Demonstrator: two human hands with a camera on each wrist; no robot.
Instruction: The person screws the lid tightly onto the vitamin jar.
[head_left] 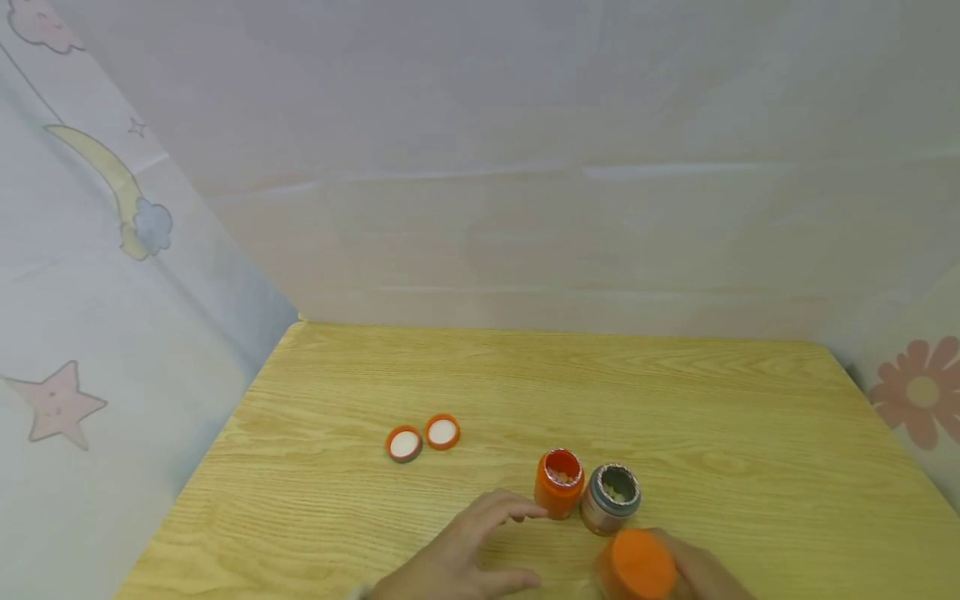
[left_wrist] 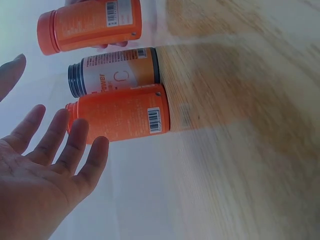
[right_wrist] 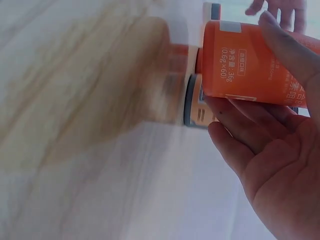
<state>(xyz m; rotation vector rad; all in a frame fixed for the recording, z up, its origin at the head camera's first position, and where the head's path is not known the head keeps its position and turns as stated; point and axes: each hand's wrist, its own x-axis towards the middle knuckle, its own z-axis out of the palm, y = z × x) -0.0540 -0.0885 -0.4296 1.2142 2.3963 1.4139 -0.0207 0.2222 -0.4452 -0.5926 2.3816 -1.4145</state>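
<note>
My right hand [head_left: 697, 568] grips an orange plastic bottle [right_wrist: 245, 60] with its orange cap [head_left: 643, 563] on. In the left wrist view, that bottle is held off the table beside two others. An uncapped orange bottle [head_left: 557, 500] and an uncapped grey bottle [head_left: 602, 518] stand upright side by side, with small pale pieces showing inside their mouths. My left hand [head_left: 461, 550] is empty, fingers spread and relaxed, its fingertips right by the uncapped orange bottle. The left wrist view shows its palm facing the bottles.
Two removed lids, one grey and orange [head_left: 405, 444] and one orange [head_left: 442, 432], lie with white insides up on the wood-grain table [head_left: 675, 400], left of the bottles. Pale cloth walls [head_left: 525, 233] with printed star, moon and flower surround the back and sides.
</note>
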